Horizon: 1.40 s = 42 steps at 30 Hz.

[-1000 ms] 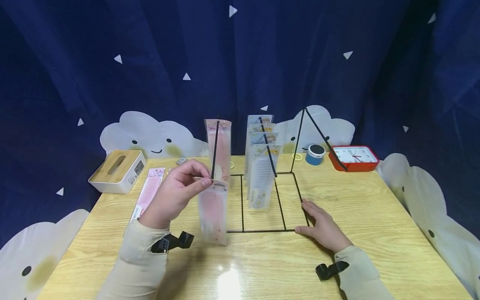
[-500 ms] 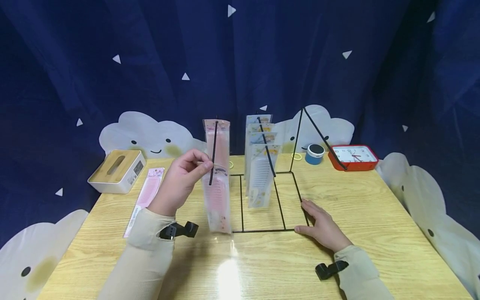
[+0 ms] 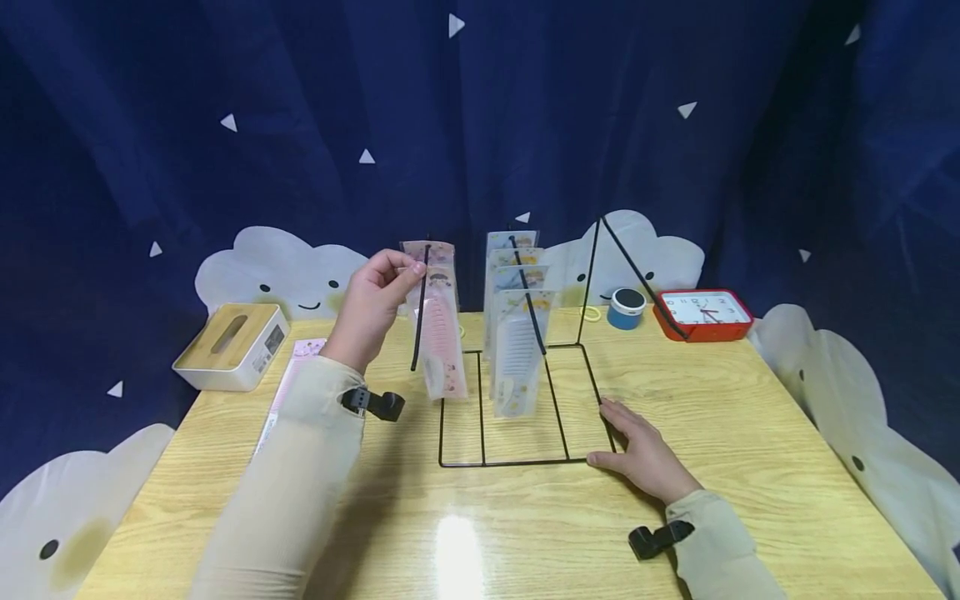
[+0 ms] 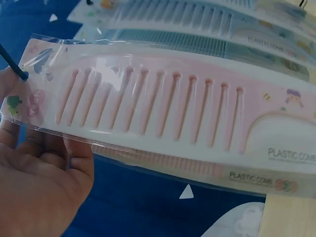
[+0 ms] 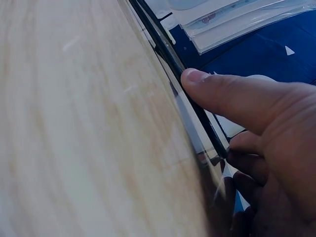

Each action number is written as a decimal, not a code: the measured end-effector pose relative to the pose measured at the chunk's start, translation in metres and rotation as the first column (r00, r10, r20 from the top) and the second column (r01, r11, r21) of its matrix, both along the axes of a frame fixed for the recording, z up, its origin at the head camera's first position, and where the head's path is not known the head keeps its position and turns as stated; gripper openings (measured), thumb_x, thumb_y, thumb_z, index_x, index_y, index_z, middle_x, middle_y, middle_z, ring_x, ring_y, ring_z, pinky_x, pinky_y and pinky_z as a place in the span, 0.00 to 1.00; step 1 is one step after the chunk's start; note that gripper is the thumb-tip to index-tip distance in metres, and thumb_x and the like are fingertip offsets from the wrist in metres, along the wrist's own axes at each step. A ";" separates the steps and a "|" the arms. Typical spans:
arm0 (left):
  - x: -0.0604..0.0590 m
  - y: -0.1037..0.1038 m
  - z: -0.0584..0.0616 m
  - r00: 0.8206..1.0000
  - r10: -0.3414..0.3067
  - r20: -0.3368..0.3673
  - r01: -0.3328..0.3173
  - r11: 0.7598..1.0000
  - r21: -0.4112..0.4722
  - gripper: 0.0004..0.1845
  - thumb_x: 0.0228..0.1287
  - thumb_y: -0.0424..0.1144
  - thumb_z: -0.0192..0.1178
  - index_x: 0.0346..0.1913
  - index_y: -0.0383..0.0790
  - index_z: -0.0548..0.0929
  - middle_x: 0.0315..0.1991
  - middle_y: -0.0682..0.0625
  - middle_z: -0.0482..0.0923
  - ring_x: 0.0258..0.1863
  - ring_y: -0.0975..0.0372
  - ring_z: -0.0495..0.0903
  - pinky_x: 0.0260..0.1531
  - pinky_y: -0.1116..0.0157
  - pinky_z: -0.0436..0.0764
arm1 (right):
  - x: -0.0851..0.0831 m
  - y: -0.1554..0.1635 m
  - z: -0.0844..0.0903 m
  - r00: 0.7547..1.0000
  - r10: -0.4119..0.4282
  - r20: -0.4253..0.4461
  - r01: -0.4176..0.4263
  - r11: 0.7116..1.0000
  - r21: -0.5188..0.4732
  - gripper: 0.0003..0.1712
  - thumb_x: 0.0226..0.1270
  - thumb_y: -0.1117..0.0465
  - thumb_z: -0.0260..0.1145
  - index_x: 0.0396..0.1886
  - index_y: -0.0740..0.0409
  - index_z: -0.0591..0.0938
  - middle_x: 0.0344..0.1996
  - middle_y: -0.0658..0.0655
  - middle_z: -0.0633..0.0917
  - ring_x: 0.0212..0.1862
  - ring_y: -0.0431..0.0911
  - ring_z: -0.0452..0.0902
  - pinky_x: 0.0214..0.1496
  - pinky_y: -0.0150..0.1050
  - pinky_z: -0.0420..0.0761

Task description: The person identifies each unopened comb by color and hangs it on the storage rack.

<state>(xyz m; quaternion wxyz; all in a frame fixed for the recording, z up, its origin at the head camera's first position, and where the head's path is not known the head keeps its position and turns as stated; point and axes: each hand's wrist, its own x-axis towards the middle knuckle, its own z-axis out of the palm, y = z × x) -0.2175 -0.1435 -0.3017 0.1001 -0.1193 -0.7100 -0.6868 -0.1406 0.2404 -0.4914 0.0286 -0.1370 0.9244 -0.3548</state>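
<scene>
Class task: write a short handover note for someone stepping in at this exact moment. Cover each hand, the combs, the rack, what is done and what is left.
Left hand pinches the top of a pink comb pack, threaded on the rack's left rod.
Right hand rests flat on the rack base, steadying it.
Done: several blue comb packs hang on the middle rod.
Left: one pink pack lies on the table, partly behind the left arm; the right rod looks bare.

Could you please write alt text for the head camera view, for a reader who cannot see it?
A person's left hand pinches the top of a packaged pink comb on a black wire rack on a wooden table. The right hand rests flat on the rack's base; white combs hang alongside.
</scene>
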 end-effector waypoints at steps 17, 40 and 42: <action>-0.009 -0.018 -0.004 0.999 0.029 0.024 -0.028 0.999 -0.031 0.06 0.73 0.44 0.61 0.43 0.46 0.79 0.43 0.55 0.77 0.47 0.61 0.75 0.49 0.61 0.73 | -0.003 -0.001 -0.002 1.000 0.010 -0.016 -0.010 1.000 0.008 0.55 0.57 0.44 0.77 0.75 0.67 0.63 0.76 0.65 0.62 0.76 0.65 0.51 0.70 0.68 0.55; -0.014 -0.105 -0.150 0.851 0.266 0.453 0.085 0.782 -0.618 0.41 0.74 0.51 0.52 0.79 0.33 0.50 0.77 0.30 0.50 0.75 0.38 0.52 0.71 0.43 0.56 | -0.001 -0.001 -0.001 1.000 -0.008 0.002 0.008 1.000 0.010 0.55 0.57 0.43 0.76 0.76 0.66 0.63 0.76 0.66 0.60 0.76 0.66 0.51 0.70 0.68 0.56; -0.014 -0.105 -0.152 0.859 0.278 0.429 0.103 0.728 -0.678 0.41 0.73 0.49 0.53 0.78 0.31 0.49 0.76 0.27 0.51 0.74 0.36 0.53 0.71 0.42 0.56 | -0.001 -0.001 -0.001 1.000 -0.007 0.002 0.007 1.000 0.010 0.55 0.57 0.43 0.76 0.76 0.67 0.63 0.76 0.66 0.60 0.76 0.66 0.51 0.70 0.68 0.56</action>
